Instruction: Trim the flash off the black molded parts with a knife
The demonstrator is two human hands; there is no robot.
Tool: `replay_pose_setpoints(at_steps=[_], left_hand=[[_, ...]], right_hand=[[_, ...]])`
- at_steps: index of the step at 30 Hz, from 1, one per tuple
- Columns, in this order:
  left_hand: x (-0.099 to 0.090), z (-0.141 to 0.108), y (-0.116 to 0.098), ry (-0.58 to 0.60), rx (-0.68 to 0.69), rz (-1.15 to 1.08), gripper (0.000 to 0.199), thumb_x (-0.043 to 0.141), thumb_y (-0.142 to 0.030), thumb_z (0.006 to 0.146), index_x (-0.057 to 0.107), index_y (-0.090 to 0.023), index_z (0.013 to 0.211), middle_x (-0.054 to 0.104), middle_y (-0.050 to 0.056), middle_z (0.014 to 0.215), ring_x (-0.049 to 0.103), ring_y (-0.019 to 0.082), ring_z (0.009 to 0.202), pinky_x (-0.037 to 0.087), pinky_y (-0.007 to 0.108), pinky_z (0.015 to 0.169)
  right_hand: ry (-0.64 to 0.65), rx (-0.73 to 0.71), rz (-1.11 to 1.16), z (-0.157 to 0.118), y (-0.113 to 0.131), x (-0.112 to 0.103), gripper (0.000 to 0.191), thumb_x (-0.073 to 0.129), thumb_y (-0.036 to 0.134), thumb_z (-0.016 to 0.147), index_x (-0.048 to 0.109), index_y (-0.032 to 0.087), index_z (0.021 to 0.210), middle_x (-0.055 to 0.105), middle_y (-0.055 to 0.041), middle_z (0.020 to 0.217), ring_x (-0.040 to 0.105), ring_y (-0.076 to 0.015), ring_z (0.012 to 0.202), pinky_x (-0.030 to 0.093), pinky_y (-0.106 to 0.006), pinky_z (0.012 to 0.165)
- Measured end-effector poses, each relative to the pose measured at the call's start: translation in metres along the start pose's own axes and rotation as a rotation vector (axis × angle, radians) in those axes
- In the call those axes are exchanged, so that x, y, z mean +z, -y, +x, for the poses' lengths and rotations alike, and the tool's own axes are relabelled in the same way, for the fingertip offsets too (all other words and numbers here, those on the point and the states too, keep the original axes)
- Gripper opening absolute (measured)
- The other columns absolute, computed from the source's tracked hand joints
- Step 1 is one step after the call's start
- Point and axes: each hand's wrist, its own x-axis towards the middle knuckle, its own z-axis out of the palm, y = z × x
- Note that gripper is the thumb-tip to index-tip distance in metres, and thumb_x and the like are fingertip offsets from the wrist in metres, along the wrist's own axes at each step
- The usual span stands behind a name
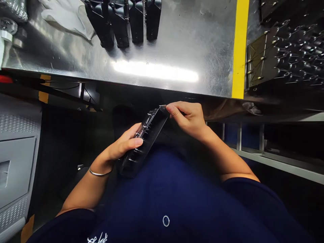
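Note:
A long black plastic part (152, 135) hangs tilted in front of my body, below the metal table's front edge, its upper end leaning right. My left hand (126, 141) is wrapped round its lower left side, thumb on the ribbed face. At the upper end, my right hand (188, 116) pinches the corner between thumb and forefinger; whether a smaller piece is held there is too small to tell. Several similar black parts (136, 22) stand in a row on the metal table (187, 44) beyond my hands.
White gloves (67, 17) and clear plastic-wrapped items (12, 11) lie at the table's back left. Yellow tape (239, 50) runs along the right, beside many black parts (263, 60). A grey bin (17, 145) stands lower left, a metal rack (278, 162) lower right.

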Motion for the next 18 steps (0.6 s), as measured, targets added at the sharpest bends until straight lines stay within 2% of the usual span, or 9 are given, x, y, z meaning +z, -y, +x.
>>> replay_pose_setpoints(at_steps=[3,6,10,13,15,16,18], left_hand=[[0.001,0.001,0.005,-0.024,0.020,0.064,0.064,0.067,-0.055,0.074,0.058,-0.021,0.128,0.066,0.009,0.113,0.059,0.029,0.101,0.049,0.040,0.086],[0.000,0.000,0.010,-0.032,0.021,0.085,0.063,0.067,-0.056,0.075,0.058,-0.022,0.128,0.065,0.009,0.115,0.058,0.030,0.104,0.047,0.043,0.090],[-0.001,0.002,0.007,-0.016,0.020,0.048,0.064,0.072,-0.057,0.070,0.061,-0.022,0.123,0.066,0.009,0.110,0.060,0.029,0.101,0.049,0.040,0.086],[0.002,0.008,0.002,0.023,-0.030,-0.094,0.067,0.070,-0.065,0.069,0.063,-0.020,0.118,0.067,0.008,0.097,0.062,0.023,0.082,0.051,0.034,0.071],[0.005,0.013,0.002,-0.095,-0.039,-0.111,0.063,0.067,-0.067,0.072,0.064,-0.018,0.111,0.066,0.006,0.087,0.060,0.019,0.071,0.050,0.031,0.063],[0.006,0.015,0.004,-0.211,0.000,-0.062,0.060,0.069,-0.065,0.072,0.064,-0.018,0.109,0.066,0.006,0.086,0.061,0.019,0.071,0.051,0.031,0.063],[0.008,0.017,0.010,-0.482,0.158,0.136,0.059,0.077,-0.057,0.068,0.062,-0.018,0.110,0.068,0.006,0.093,0.065,0.022,0.082,0.053,0.034,0.074]], right_hand=[[0.010,-0.040,-0.078,-0.005,0.005,0.002,0.032,0.051,0.036,0.099,0.075,0.018,0.085,0.076,-0.0028,0.078,0.068,-0.0118,0.068,0.049,-0.021,0.063],[0.045,-0.080,-0.197,-0.009,0.006,0.004,0.038,0.049,0.035,0.100,0.071,0.017,0.075,0.069,-0.0011,0.064,0.060,-0.0090,0.057,0.042,-0.021,0.056],[0.110,-0.124,-0.311,-0.012,0.007,0.003,0.042,0.046,0.037,0.101,0.068,0.017,0.071,0.062,-0.0001,0.059,0.053,-0.0089,0.053,0.037,-0.023,0.054],[0.104,-0.185,-0.244,-0.008,0.010,-0.001,0.036,0.046,0.034,0.101,0.069,0.018,0.078,0.063,0.0005,0.061,0.054,-0.0092,0.055,0.038,-0.023,0.054],[0.064,-0.226,-0.190,-0.006,0.011,-0.006,0.031,0.046,0.032,0.101,0.069,0.018,0.088,0.067,-0.0006,0.068,0.058,-0.0100,0.059,0.041,-0.023,0.057],[0.038,-0.241,-0.179,-0.005,0.011,-0.008,0.029,0.046,0.032,0.101,0.069,0.017,0.092,0.069,-0.0017,0.073,0.060,-0.0106,0.063,0.043,-0.023,0.059],[0.003,-0.258,-0.200,-0.005,0.010,-0.011,0.029,0.048,0.037,0.100,0.068,0.017,0.097,0.071,-0.0041,0.080,0.063,-0.0124,0.069,0.044,-0.025,0.063]])
